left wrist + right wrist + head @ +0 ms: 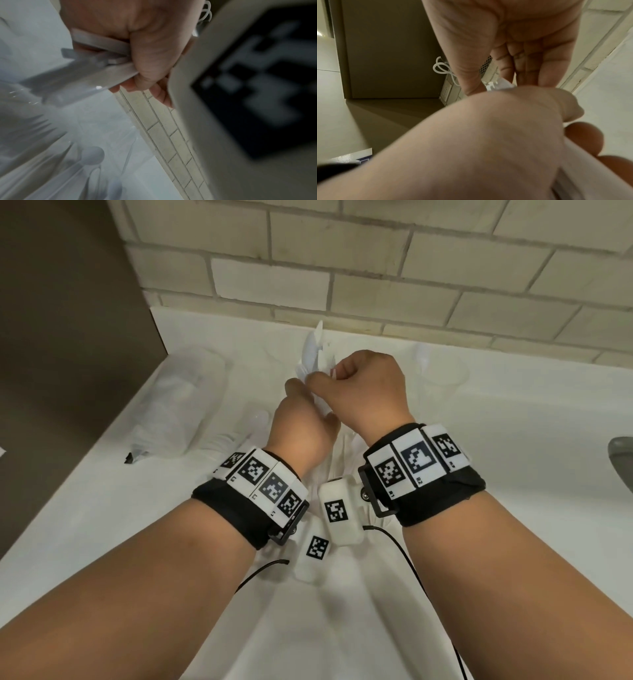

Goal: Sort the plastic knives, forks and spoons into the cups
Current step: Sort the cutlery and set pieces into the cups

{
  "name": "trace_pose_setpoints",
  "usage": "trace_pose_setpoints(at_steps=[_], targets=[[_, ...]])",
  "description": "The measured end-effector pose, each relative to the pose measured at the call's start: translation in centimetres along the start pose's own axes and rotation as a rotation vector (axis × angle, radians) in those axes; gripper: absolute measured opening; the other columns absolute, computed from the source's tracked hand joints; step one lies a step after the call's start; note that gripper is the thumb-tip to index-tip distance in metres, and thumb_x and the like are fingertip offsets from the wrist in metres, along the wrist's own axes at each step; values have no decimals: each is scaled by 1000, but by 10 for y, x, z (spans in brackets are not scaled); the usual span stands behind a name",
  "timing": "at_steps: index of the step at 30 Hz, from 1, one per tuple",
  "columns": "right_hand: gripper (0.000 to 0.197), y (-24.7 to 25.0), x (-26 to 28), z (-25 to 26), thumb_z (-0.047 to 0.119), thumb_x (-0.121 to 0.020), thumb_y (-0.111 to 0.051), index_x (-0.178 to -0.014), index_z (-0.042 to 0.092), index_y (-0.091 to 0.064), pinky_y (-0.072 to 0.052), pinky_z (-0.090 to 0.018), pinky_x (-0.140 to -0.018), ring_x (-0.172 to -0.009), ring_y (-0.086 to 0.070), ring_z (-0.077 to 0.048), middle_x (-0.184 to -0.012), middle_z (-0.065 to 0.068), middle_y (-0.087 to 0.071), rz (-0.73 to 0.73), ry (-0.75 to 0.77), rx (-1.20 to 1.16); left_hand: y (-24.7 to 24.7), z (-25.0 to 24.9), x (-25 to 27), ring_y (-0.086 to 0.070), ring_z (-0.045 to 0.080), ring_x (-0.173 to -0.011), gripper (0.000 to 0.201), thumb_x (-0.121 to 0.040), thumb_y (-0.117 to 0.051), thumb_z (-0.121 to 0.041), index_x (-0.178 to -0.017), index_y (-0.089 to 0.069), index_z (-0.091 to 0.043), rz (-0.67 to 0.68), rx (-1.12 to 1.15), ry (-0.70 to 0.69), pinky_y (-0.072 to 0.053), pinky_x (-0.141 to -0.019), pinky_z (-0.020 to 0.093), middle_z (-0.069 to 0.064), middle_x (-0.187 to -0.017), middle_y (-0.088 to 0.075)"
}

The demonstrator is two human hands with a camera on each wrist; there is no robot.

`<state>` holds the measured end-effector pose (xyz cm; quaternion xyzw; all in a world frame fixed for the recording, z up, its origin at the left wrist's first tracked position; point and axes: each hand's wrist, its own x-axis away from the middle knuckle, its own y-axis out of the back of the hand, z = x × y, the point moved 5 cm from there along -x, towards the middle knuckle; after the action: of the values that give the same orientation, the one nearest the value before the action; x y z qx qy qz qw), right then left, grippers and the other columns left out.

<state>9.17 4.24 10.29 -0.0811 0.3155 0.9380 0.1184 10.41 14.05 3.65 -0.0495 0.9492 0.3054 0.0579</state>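
Note:
My left hand [303, 409] grips a bundle of white plastic cutlery [313, 350] by the handles, its heads pointing up toward the wall. The left wrist view shows the fingers curled round several flat handles [102, 44]. My right hand [330, 376] pinches one white piece [498, 84] at the top of that bundle between thumb and fingers; I cannot tell which kind it is. A clear cup [445, 374] stands to the right with one white utensil [421, 356] in it. More loose cutlery [236, 434] lies on the white counter [513, 474], with forks and a spoon [92, 155] below my left hand.
A plastic sleeve of stacked clear cups [178, 405] lies on its side at the left. A brown panel [68, 337] bounds the counter on the left and a tiled wall [376, 268] at the back. A grey object [621, 455] shows at the right edge.

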Motion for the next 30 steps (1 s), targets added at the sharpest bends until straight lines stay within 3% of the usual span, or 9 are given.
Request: trace_pose_setpoints(at_steps=[3, 5, 8, 11, 14, 17, 21, 25, 30], targets=[[39, -2, -4, -1, 29, -73, -71, -50, 14, -43, -37, -25, -53, -51, -44, -14, -51, 3, -46, 40, -54, -32, 0, 0, -2, -63, 23, -69, 39, -87, -61, -25, -111, -38, -5, 43, 34, 6, -51, -54, 31, 3, -79, -59], [39, -3, -8, -3, 23, -73, -69, -50, 7, -43, -45, -35, -53, -51, -45, -19, -48, 1, -43, 43, -116, -107, 0, 2, -2, -67, 28, -70, 38, -85, -62, -27, -108, -37, -9, 63, 45, 20, -56, -59, 38, 11, -85, -66], [29, -2, -13, -6, 19, -76, -65, -78, -9, -60, -56, -51, -69, -66, -58, -32, -72, -17, -60, 55, -195, -219, 0, 5, -2, -68, 28, -73, 35, -83, -64, -28, -103, -39, -14, 73, 81, 36, -58, -63, 41, 9, -87, -66], [28, -2, -14, -11, 18, -81, -67, -90, -9, -64, -56, -36, -63, -67, -60, -27, -88, -23, -68, 115, -226, -263, 0, 7, -4, -67, 29, -75, 32, -84, -63, -27, -102, -40, -14, 90, 93, 35, -58, -68, 44, 8, -88, -65], [19, -3, -13, -13, 23, -80, -74, -77, 5, -68, -49, -23, -52, -60, -58, -15, -77, -4, -67, 157, -231, -291, -1, 9, -6, -67, 29, -76, 34, -85, -62, -28, -108, -42, -14, 123, 136, 46, -58, -70, 47, 10, -89, -65], [17, -1, -17, -16, 26, -82, -73, -72, 17, -62, -49, -25, -56, -65, -56, -14, -79, 1, -64, 159, -291, -359, -2, 9, -7, -67, 29, -76, 36, -85, -62, -30, -111, -43, -14, 143, 142, 34, -58, -70, 45, 9, -89, -64], [16, 0, -24, -20, 29, -84, -71, -78, 18, -61, -53, -30, -64, -66, -55, -13, -77, 6, -62, 147, -326, -447, 0, 10, -12, -58, 20, -76, 35, -89, -60, -33, -112, -45, -11, 117, 78, -3, -44, -61, 28, -1, -86, -56], [22, -5, -28, -23, 31, -91, -63, -75, 18, -55, -53, -32, -66, -68, -57, -14, -81, 1, -61, 88, -292, -455, 1, 9, -15, -54, 11, -72, 34, -87, -63, -36, -106, -45, -15, 154, 89, -3, -44, -62, 26, -9, -81, -51], [22, 0, -39, -22, 33, -94, -54, -77, 19, -51, -54, -39, -76, -76, -61, -20, -90, -8, -69, -96, -196, -440, 1, 12, -17, -59, 17, -76, 43, -81, -68, -43, -109, -48, -19, 214, 138, 16, -49, -71, 32, -6, -89, -58]])
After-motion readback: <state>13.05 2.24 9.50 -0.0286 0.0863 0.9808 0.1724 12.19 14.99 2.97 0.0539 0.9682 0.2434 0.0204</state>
